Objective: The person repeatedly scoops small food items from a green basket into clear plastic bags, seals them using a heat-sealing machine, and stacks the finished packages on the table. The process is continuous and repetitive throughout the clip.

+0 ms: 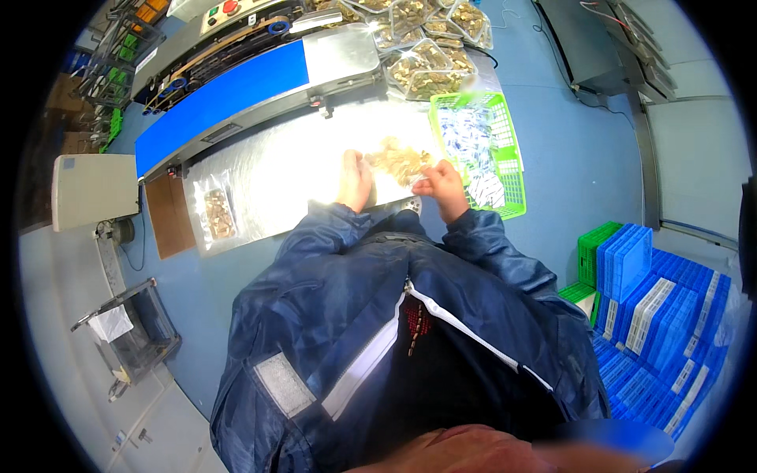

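A clear bag of small brownish pieces point(400, 162) lies on the brightly lit white table point(292, 169), between my two hands. My right hand point(443, 189) has its thumb and fingers pinched on the bag's near right edge. At the bag's left side my left hand point(355, 183) rests edge-on with its fingers extended, partly washed out by glare. Whether it touches the plastic is hard to make out. Just right of the bag stands a green basket point(514, 169) holding many small white-and-blue packets point(469, 142). A flat clear pouch with similar brown pieces point(218, 213) lies at the table's left end.
Behind the table runs a blue conveyor belt point(229, 98) with a metal end plate point(341, 57). Several clear tubs of brown pieces point(430, 67) crowd the back right. Stacked blue crates point(658, 323) stand at my right, a cardboard box point(169, 217) at the table's left.
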`<act>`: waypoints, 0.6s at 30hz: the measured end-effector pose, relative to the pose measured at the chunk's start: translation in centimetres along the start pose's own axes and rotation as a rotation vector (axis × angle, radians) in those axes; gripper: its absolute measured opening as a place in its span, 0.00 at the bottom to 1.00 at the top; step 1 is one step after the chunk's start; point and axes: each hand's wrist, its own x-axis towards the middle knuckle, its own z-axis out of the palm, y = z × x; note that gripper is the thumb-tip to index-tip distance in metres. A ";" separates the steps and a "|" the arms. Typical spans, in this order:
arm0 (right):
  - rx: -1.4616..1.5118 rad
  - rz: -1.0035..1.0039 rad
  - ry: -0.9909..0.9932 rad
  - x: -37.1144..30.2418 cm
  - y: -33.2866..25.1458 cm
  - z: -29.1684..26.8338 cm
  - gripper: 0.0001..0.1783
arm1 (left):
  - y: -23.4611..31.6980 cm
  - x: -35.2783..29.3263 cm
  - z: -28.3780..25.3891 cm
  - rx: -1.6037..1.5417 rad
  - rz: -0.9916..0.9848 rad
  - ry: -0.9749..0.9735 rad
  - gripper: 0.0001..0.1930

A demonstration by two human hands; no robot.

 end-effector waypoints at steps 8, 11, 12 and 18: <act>-0.590 -0.102 -0.101 -0.3 3.9 -0.4 0.11 | 2.0 1.3 -4.1 0.475 0.055 -0.446 0.05; -0.523 -0.272 -0.189 1.4 6.8 -1.5 0.10 | 1.5 1.2 -3.0 0.242 0.375 -0.233 0.07; -0.528 -0.337 -0.238 2.2 7.4 -1.4 0.11 | 0.8 1.0 -2.3 0.133 0.495 -0.146 0.08; -0.328 0.149 -0.055 1.2 1.5 6.7 0.14 | 2.7 -1.1 -3.0 -0.128 0.363 -0.209 0.21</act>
